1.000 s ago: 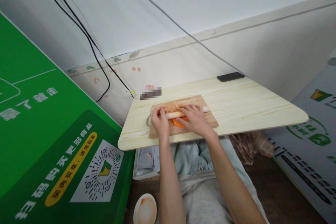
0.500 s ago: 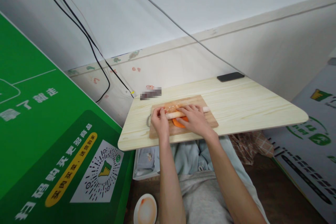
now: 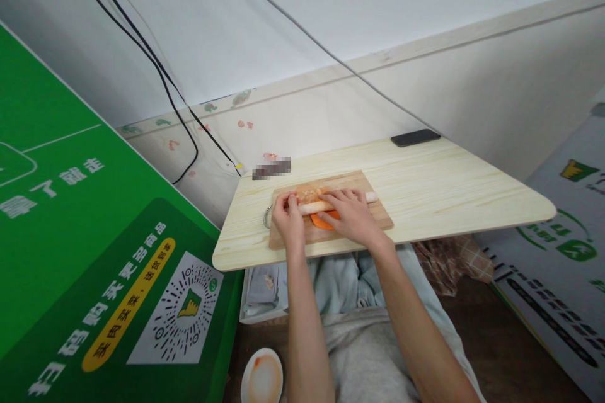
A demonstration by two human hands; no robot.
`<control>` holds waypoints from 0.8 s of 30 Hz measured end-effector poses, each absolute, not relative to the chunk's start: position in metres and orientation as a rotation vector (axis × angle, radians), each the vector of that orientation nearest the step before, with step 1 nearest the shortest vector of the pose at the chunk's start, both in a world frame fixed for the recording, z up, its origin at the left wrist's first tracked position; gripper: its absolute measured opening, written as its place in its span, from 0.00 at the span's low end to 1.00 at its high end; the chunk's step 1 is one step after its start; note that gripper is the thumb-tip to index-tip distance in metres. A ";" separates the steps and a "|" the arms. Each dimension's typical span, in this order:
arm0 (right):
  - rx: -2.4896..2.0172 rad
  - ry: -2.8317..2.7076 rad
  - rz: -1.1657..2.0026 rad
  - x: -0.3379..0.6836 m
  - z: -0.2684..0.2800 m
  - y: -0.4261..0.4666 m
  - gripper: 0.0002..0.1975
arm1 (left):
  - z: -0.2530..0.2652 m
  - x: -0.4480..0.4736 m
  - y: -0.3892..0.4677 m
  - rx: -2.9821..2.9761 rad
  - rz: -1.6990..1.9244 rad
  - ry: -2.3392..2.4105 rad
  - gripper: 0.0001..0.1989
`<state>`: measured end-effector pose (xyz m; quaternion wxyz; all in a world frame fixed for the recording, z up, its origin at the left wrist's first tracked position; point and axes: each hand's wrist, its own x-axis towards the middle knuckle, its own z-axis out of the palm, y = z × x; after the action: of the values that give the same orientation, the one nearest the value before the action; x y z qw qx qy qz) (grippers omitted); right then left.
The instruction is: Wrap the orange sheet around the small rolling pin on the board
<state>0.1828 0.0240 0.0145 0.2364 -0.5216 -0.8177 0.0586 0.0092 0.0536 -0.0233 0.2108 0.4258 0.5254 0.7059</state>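
A pale rolling pin (image 3: 312, 208) lies crosswise over a wooden cutting board (image 3: 302, 237). My left hand (image 3: 288, 220) is closed around its left end, fingers curled. My right hand (image 3: 353, 217) rests over the pin farther right, fingers bent across it and thumb on the near side; the pin's white right end sticks out beyond. A flat orange piece (image 3: 325, 220) shows on the near side of the pin, partly under my right thumb. Beyond the pin lies a translucent, orange-tinted patch (image 3: 311, 193); what it is I cannot make out.
The board lies on a light wood-grain table (image 3: 449, 189). A black phone (image 3: 414, 138) sits at the back edge, a blurred dark object (image 3: 271, 168) at the back left. Below are a stained white plate (image 3: 263, 378) and a white bin (image 3: 262, 293). A green panel (image 3: 155, 252) stands left.
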 end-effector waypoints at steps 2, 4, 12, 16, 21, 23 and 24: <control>-1.408 -2.260 0.174 0.183 0.015 0.023 0.23 | -0.023 0.009 0.054 1.193 1.961 1.464 0.10; -1.391 -2.267 0.189 0.184 0.015 0.023 0.23 | -0.023 0.009 0.053 1.203 1.960 1.466 0.10; -1.385 -2.250 0.167 0.184 0.014 0.023 0.23 | -0.022 0.010 0.053 1.195 1.954 1.481 0.10; -1.357 -2.265 0.194 0.186 0.014 0.023 0.23 | -0.021 0.009 0.052 1.204 1.950 1.476 0.10; -1.427 -2.233 0.157 0.183 0.014 0.025 0.23 | -0.021 0.009 0.053 1.214 1.968 1.472 0.10; -1.414 -2.243 0.167 0.183 0.014 0.025 0.23 | -0.021 0.009 0.053 1.209 1.968 1.465 0.10; -1.397 -2.252 0.178 0.184 0.013 0.024 0.23 | -0.021 0.009 0.053 1.207 1.967 1.464 0.10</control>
<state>0.1842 0.0245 0.0134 0.2404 -0.5105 -0.8231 0.0650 0.0087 0.0533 -0.0210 0.2029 0.4323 0.5247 0.7047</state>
